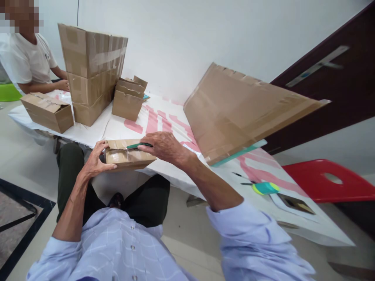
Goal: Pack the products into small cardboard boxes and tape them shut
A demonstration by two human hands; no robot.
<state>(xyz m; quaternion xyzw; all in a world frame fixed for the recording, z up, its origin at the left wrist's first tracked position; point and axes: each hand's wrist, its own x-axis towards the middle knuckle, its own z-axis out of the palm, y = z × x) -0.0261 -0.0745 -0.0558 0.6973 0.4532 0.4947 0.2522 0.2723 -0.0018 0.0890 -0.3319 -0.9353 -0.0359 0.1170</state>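
red stool (325, 192) near a dark door (342, 95)

My left hand (95, 160) grips small box (129, 158) by one end; my right hand (165, 145) holds green tool (134, 146) on its top, near tabletop (172, 121) edge. Box stack (88, 88) up left, person (26, 58) left of it; big cardboard (243, 113) tilted up at right, red seat (307, 177) far right.

No text can be read; the large pink strokes (152, 119) on the white cloth (328, 227), partly covered, stay illegible.
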